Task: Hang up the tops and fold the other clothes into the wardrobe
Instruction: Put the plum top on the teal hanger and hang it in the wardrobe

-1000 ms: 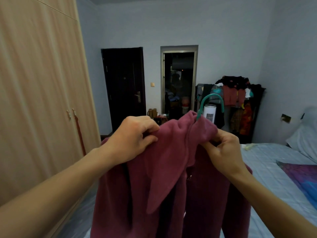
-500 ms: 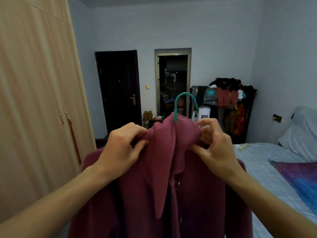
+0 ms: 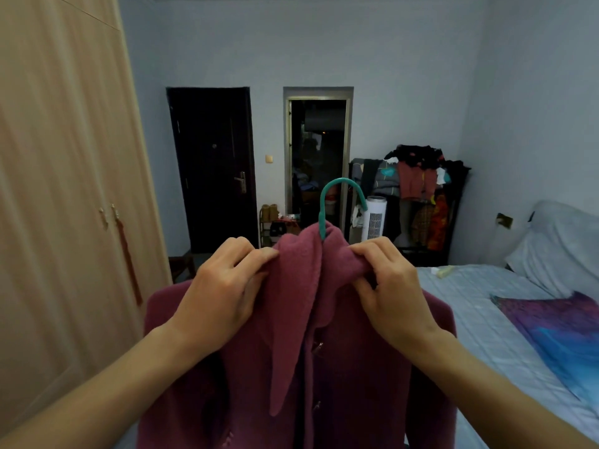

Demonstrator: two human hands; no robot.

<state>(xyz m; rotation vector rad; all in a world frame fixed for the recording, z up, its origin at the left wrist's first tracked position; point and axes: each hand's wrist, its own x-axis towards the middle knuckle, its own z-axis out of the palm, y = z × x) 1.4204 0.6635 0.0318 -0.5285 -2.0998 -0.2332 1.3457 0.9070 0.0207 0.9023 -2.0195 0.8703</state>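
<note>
maroon fleece coat (image 3: pixel 324 367) hanging on teal hanger (image 3: pixel 340 202), in front of wardrobe (image 3: pixel 64 189) | left hand (image 3: pixel 223 293) pinching collar, grip closed on coat | right hand (image 3: pixel 392 286) pinching other collar side, grip closed | no readable writing showing

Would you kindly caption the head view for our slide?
Both hands, left hand and right hand, grip a maroon fleece coat on a teal hanger.
</note>
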